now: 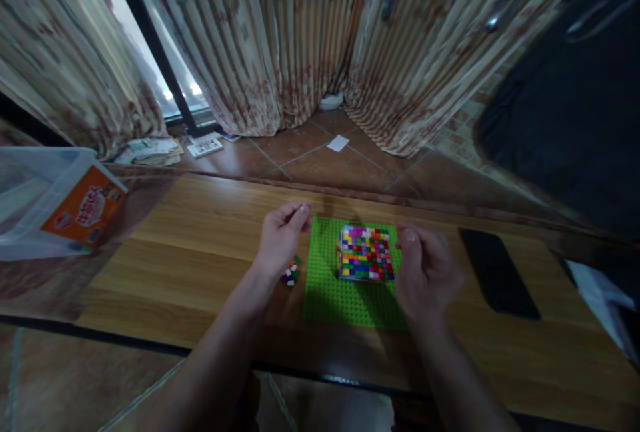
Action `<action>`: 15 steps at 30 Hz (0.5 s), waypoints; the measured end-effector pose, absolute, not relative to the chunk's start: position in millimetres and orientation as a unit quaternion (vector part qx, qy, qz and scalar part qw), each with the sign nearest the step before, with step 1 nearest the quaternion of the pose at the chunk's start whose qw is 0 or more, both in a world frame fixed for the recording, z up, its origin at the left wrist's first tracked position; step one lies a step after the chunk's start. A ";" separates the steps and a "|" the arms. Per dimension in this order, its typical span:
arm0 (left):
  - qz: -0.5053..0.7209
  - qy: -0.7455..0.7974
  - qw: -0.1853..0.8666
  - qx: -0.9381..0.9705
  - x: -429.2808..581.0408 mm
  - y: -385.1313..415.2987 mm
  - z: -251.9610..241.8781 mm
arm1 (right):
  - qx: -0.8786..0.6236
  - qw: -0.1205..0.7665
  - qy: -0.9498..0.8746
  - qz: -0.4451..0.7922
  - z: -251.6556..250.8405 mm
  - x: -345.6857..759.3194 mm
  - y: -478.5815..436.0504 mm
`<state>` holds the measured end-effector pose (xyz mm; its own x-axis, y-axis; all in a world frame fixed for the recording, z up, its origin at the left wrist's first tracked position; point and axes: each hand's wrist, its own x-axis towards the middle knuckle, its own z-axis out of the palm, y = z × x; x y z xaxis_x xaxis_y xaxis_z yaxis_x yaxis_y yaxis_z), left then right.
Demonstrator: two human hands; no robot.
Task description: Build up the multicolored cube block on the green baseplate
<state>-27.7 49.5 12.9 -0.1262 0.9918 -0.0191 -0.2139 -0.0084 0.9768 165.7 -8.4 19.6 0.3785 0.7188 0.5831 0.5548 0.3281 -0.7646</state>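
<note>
A block of many-coloured toy bricks [366,253] stands on a green baseplate [350,302]. My left hand [284,232] hovers at the plate's upper left edge, thumb and fingers pinched together. Whatever is in that pinch, if anything, is too small to make out. My right hand [429,271] is closed at the plate's right edge, close beside the brick block. Its curled fingers hide anything they might hold. A small pile of loose bricks [290,273] lies on the wood left of the plate, partly covered by my left wrist.
The plate lies on a long wooden table [165,259]. A black phone-like slab [499,273] rests to the right. At the far left stands a clear plastic box [45,172] with an orange label. Striped curtains [240,52] hang beyond a tiled floor [305,152].
</note>
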 end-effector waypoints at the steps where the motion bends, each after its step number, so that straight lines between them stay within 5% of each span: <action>1: 0.586 0.478 0.515 0.404 -30.2 49.9 13.9 | -0.548 0.577 -0.602 0.062 23.0 157.7 -18.5; 6: 0.603 0.480 0.500 0.394 -38.4 49.7 14.4 | -0.399 0.438 -0.792 0.145 7.5 106.1 -54.1; 15: 0.600 0.479 0.518 0.376 -42.2 50.1 11.8 | -0.491 0.345 -0.784 0.158 -28.3 84.6 -45.4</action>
<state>-42.2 50.1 11.8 -0.1799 0.9826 -0.0454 -0.2622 -0.0034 0.9650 84.6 -45.4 -28.3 -0.2807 0.8786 0.3865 0.6607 0.4689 -0.5862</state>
